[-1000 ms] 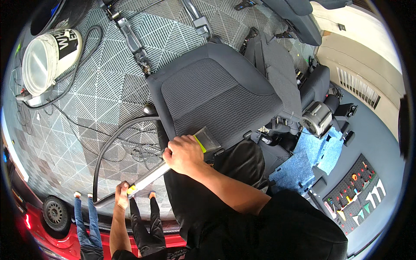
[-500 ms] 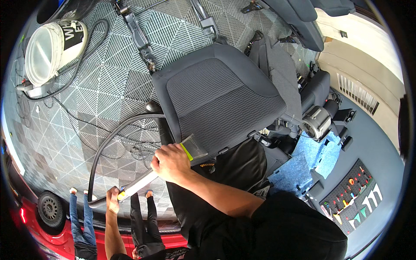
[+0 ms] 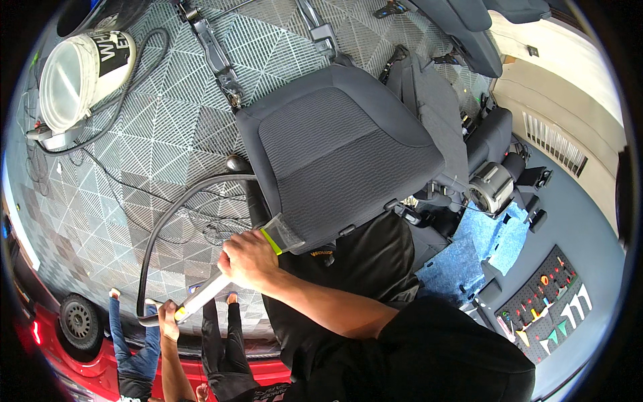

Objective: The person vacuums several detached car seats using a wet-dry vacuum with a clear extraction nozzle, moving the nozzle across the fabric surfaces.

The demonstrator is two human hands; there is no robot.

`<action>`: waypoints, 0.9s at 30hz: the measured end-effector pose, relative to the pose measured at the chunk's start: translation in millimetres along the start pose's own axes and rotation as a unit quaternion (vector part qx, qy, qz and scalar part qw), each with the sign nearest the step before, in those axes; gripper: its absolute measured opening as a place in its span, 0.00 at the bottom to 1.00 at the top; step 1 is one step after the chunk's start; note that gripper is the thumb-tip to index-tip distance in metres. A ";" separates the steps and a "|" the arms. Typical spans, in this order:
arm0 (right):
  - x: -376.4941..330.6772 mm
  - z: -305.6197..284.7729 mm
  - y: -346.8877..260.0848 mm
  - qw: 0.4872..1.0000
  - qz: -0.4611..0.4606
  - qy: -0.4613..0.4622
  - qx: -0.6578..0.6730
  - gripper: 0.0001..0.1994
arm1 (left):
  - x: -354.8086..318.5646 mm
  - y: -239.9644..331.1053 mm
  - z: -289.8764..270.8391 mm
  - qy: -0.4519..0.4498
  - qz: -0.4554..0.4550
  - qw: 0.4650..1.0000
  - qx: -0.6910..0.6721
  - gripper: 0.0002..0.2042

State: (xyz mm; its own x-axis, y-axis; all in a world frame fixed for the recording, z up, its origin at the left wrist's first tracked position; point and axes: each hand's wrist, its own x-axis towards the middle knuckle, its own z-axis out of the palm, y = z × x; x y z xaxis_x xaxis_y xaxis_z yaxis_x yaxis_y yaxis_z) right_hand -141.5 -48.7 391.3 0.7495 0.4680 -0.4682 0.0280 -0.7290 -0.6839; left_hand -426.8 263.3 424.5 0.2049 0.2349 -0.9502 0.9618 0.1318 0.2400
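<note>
A grey fabric car seat (image 3: 335,144) lies in front of me, detached. My right hand (image 3: 251,258) is closed round the upper end of an upholstery cleaning wand (image 3: 204,293), just behind its lime-green band. The clear, flat nozzle (image 3: 288,232) rests at the seat's near left edge. At the wand's lower end, my left hand (image 3: 169,321) grips it beside a yellow part. A black hose (image 3: 157,231) leaves that end and arcs up toward the seat's left side.
A white bucket (image 3: 124,63) stands far left on the patterned floor (image 3: 161,154), with loose cords around. More seats (image 3: 462,33) and blue towels (image 3: 452,271) lie to the right. Two people (image 3: 224,348) and a red car (image 3: 181,372) are at lower left.
Both hands have moved slightly left with the wand. Its nozzle has slid left along the seat's near edge toward the corner.
</note>
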 end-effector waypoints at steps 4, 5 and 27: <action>4.9 18.6 -23.3 0.997 0.005 -0.076 0.021 0.09 | -27.8 -30.4 -42.0 0.099 -0.051 0.994 -0.011 0.25; 7.7 25.0 -29.7 0.996 0.006 -0.091 0.021 0.10 | -37.2 -22.8 -46.0 0.134 -0.050 0.989 -0.030 0.25; -103.7 -200.1 25.6 0.524 0.238 0.345 0.741 0.30 | -119.1 183.8 242.2 -0.279 0.413 0.740 0.452 0.35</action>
State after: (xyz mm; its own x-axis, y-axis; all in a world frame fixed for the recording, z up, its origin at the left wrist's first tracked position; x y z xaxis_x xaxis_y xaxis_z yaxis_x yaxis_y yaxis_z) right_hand -86.2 -215.8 534.3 0.5132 -0.2551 -0.8195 -0.4332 0.7473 -0.5039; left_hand -230.4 26.3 533.6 0.5910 -0.5907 -0.5494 0.1440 -0.5928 0.7923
